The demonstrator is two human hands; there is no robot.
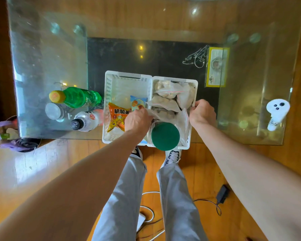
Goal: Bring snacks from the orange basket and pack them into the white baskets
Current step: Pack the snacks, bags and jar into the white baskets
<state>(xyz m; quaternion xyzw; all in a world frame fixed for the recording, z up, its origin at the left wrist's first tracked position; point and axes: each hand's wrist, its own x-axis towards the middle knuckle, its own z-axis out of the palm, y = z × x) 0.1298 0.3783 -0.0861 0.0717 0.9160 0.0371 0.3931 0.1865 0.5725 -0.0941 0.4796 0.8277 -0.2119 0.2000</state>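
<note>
Pinching clear snack bag (165, 113), long axis left-right, over right white basket (195, 82): both hands' grip, left hand (137, 120), right hand (202, 112).

Glass-topped bench (47, 54), clear panels left and right, dark centre section (146, 54) with a white line drawing (196, 57) and a yellow-edged label (216, 66) near it. Ceiling lights reflect as small bright spots in the glass. Floor is glossy orange-brown wood planks (33, 167) with strong daylight glare at left. On the floor: black power adapter (222, 194) with black cable, plus white cable (149, 209) loops.
</note>
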